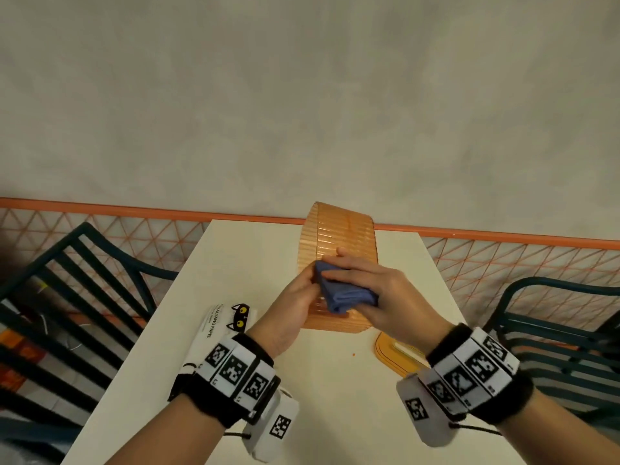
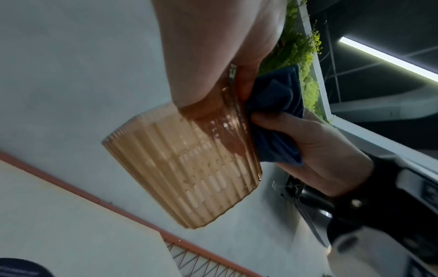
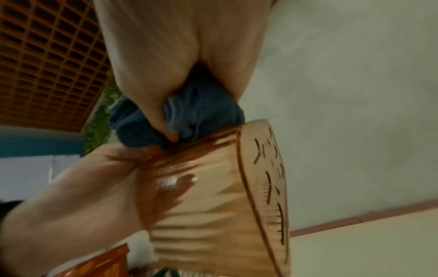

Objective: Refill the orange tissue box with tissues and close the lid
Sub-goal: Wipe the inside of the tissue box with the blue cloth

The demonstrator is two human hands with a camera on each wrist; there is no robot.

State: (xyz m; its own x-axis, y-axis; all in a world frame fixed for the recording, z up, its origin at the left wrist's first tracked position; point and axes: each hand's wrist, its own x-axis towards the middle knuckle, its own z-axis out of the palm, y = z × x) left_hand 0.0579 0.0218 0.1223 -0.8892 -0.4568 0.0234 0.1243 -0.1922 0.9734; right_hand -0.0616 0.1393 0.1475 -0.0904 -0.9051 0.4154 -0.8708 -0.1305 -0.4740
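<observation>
— Tipping worries me most: the orange tissue box (image 1: 338,263) is held tilted above the table (image 1: 335,391), mid-table toward the far edge, so a hard wipe could twist it loose.

— Agreed. The left hand (image 1: 291,308) grips its near rim, thumb inside; the right hand (image 1: 375,295) clutches a folded blue cloth (image 1: 342,295) against the opening. Unfilled yet: the tissue pack (image 1: 223,325) lies near-left, the lid (image 1: 397,355) near-right.
</observation>
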